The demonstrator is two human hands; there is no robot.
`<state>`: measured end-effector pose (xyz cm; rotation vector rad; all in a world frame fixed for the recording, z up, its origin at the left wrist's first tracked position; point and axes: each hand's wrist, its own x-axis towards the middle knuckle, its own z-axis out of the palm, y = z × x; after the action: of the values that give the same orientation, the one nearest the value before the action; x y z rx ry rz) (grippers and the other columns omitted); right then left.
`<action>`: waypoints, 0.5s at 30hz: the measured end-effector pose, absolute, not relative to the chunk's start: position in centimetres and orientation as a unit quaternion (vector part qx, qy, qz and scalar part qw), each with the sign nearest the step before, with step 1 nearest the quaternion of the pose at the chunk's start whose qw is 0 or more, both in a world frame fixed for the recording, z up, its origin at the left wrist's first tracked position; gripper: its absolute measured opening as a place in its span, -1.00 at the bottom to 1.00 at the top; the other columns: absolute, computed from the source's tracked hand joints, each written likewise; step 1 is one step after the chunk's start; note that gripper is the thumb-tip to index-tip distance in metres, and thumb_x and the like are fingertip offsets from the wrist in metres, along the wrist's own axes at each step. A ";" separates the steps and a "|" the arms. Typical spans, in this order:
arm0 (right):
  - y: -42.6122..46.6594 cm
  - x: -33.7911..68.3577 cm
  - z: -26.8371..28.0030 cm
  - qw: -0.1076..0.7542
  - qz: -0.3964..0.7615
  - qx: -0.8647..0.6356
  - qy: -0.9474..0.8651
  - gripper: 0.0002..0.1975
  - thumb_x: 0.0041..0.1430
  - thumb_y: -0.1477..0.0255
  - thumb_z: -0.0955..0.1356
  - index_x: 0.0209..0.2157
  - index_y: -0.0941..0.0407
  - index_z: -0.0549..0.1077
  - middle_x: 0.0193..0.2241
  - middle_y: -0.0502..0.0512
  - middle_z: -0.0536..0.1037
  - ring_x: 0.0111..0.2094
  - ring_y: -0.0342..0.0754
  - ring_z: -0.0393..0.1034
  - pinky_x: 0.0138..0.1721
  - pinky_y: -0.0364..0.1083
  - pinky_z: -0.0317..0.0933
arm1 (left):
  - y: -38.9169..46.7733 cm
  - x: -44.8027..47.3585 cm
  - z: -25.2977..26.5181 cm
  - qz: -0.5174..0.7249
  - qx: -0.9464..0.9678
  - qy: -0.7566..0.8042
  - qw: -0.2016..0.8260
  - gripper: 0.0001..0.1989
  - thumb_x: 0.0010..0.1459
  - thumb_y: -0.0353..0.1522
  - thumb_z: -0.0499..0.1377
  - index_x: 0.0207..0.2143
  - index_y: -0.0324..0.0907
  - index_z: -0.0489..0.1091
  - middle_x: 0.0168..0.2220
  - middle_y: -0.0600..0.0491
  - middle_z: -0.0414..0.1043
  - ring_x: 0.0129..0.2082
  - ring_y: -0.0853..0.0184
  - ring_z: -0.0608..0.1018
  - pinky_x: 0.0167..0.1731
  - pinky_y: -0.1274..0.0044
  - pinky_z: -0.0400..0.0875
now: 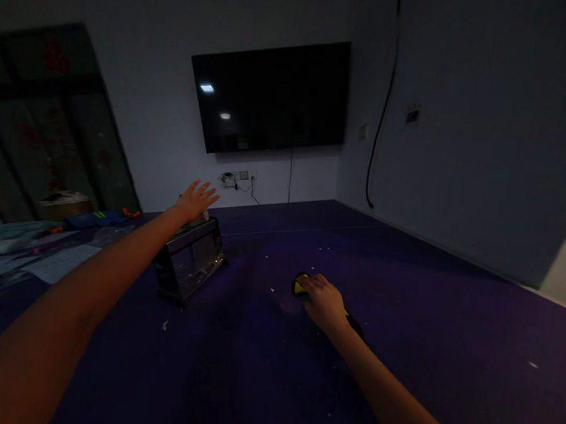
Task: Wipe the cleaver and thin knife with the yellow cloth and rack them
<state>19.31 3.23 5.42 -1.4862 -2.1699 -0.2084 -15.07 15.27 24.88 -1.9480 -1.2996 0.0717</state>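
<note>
My left hand is stretched out with its fingers spread, just above the top of a dark-framed box with a clear front panel. A small pale item shows partly under that hand, too hidden to name. On the purple surface, my right hand grips a yellow-and-black object. Its front end shows beyond my fingertips and a dark part shows behind my wrist; its exact kind is unclear in the dim light.
Small white scraps are scattered over the purple surface. Papers, cloth and plastic lie at the left. A wall-mounted television hangs ahead, above sockets with cables. A black cable hangs down the right wall.
</note>
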 end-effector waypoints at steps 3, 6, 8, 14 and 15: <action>3.1 19.3 5.4 0.253 -0.079 -0.548 -0.793 -0.45 -0.19 0.66 0.22 -0.07 0.13 0.40 -0.11 0.10 0.48 -0.10 -0.01 0.26 -0.14 -0.11 0.14 | 14.0 -14.8 25.0 -0.171 -0.646 -0.666 0.332 0.05 -0.16 -0.23 0.28 0.24 -0.36 -0.27 0.26 -0.33 -0.39 0.23 -0.08 -0.15 0.11 0.13 -0.12; 3.0 19.2 5.6 0.248 -0.078 -0.549 -0.795 -0.46 -0.18 0.65 0.22 -0.07 0.13 0.40 -0.14 0.11 0.49 -0.11 0.00 0.26 -0.17 -0.11 0.14 | 13.4 -15.4 24.6 -0.269 -0.549 -0.774 0.163 -0.02 -0.16 -0.08 0.24 0.16 -0.49 -0.04 0.18 -0.49 -0.11 0.13 -0.13 0.16 -0.06 0.23 0.22; 2.9 19.2 5.7 0.244 -0.077 -0.550 -0.795 -0.46 -0.17 0.65 0.22 -0.07 0.13 0.40 -0.15 0.11 0.50 -0.10 0.00 0.26 -0.17 -0.11 0.14 | 13.3 -16.2 24.3 -0.271 -0.539 -0.793 0.092 -0.26 -0.07 -0.06 0.17 0.03 -0.45 0.21 0.02 -0.41 0.23 -0.02 -0.03 0.37 -0.19 0.35 0.32; 2.9 19.2 5.6 0.241 -0.083 -0.544 -0.799 -0.46 -0.18 0.66 0.22 -0.09 0.11 0.42 -0.15 0.11 0.49 -0.08 0.00 0.26 -0.15 -0.12 0.15 | 13.5 -17.8 26.0 -0.330 -0.524 -0.776 0.120 -0.54 0.03 -0.14 0.11 -0.17 -0.36 0.37 -0.15 -0.26 0.41 -0.12 0.09 0.46 -0.25 0.46 0.34; 2.9 19.2 5.5 0.242 -0.083 -0.542 -0.800 -0.46 -0.19 0.66 0.22 -0.09 0.10 0.42 -0.15 0.10 0.49 -0.08 -0.01 0.26 -0.16 -0.12 0.15 | 13.5 -17.9 26.8 -0.346 -0.521 -0.769 0.129 -0.54 0.05 -0.15 0.11 -0.18 -0.38 0.37 -0.15 -0.26 0.41 -0.12 0.11 0.46 -0.24 0.46 0.33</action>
<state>19.16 2.92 5.54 -1.4824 -2.1886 -0.2261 -17.89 13.50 26.81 -1.5148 -2.2359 -1.0059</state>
